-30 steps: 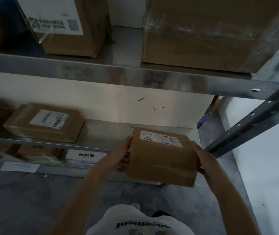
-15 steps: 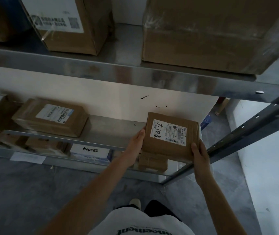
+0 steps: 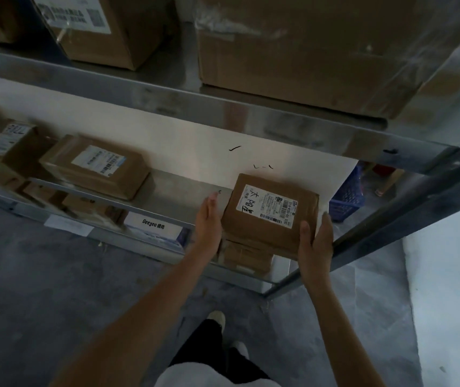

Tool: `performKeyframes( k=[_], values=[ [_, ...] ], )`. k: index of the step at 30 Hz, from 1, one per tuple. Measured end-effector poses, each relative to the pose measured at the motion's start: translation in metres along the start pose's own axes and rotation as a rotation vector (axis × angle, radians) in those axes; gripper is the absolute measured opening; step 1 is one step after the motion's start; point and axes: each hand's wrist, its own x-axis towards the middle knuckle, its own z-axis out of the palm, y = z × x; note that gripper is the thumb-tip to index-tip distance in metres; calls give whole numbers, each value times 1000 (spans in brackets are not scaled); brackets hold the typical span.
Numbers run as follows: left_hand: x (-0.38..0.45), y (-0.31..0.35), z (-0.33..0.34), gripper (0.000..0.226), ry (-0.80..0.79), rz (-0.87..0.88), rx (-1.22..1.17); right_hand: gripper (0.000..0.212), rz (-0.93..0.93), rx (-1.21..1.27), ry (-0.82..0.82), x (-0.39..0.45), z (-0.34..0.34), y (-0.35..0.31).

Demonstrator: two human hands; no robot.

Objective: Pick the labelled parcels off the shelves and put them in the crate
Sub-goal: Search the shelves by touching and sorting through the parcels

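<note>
A brown labelled parcel (image 3: 272,216) with a white label and black handwriting is tilted so that its label faces me, at the right end of the lower shelf (image 3: 184,191). My right hand (image 3: 315,241) grips its near right corner, thumb on the top face. My left hand (image 3: 209,219) lies flat against its left side, fingers straight. A blue crate (image 3: 346,196) stands on the floor behind the shelf's right end, partly hidden by the wall panel.
Another labelled parcel (image 3: 95,166) lies further left on the shelf, and one more (image 3: 2,138) at the far left. A white Deeyeo box (image 3: 153,227) and small cartons (image 3: 245,255) sit below. Big cartons (image 3: 307,51) fill the upper shelf. A slanted steel upright (image 3: 390,219) passes right of my hands.
The parcel has gone from lying flat in front of the shelf to tilted with its label toward me, up at the shelf's right end. My left fingers have straightened along its side.
</note>
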Motion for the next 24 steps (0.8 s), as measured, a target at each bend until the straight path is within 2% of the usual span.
performKeyframes(
  k=[3, 6, 8, 14, 17, 24],
  values=[
    [-22, 8, -11, 32, 12, 141, 123, 65, -147, -98, 60, -13, -6, -9],
    [-40, 8, -31, 49, -96, 235, 365, 64, -223, -185, 42, -29, -6, -19],
    [-45, 6, -47, 51, -125, 311, 594, 62, -270, -236, 6, -39, 0, -24],
    [-43, 0, -110, 64, -34, 474, 920, 66, -419, -353, -103, -67, 55, -54],
    [-34, -16, -156, 61, 13, 438, 999, 62, -502, -326, -203, -88, 104, -80],
    [-14, -52, -288, 58, 139, 294, 1011, 66, -640, -308, -425, -160, 242, -156]
  ],
)
